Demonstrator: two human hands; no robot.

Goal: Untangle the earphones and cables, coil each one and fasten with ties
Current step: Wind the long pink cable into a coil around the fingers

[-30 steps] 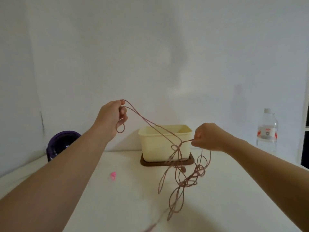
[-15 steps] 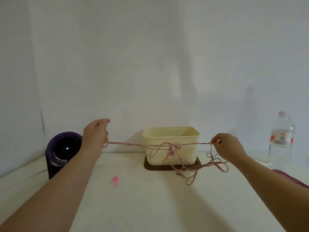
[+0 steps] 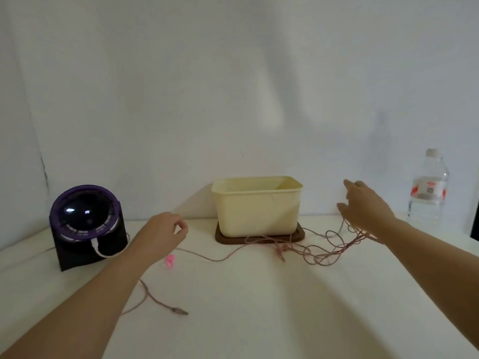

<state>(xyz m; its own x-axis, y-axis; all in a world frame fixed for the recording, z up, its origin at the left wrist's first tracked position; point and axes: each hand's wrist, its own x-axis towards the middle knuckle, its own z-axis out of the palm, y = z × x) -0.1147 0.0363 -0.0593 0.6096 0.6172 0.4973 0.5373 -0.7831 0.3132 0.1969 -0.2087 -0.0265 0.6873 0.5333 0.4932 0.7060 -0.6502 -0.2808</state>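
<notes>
The pink earphone cable (image 3: 215,259) lies slack on the white table (image 3: 259,307). Its tangle of loops (image 3: 324,251) sits right of the cream box, and its plug end (image 3: 178,310) lies near my left forearm. My left hand (image 3: 166,230) hovers over the cable's left stretch with fingers loosely curled and no cable seen between them. My right hand (image 3: 363,206) is spread above the tangle, and a few strands run up to its underside. A small pink tie (image 3: 169,261) lies on the table just below my left hand.
A cream plastic box (image 3: 256,206) stands on a brown lid (image 3: 259,240) at the back centre. A purple and black fan (image 3: 85,221) is at the back left, a clear water bottle (image 3: 427,187) at the back right. The wall is close behind.
Both hands came down and let the taut cable go slack onto the table. My right hand went from a pinch to spread fingers. My left hand moved right and lower.
</notes>
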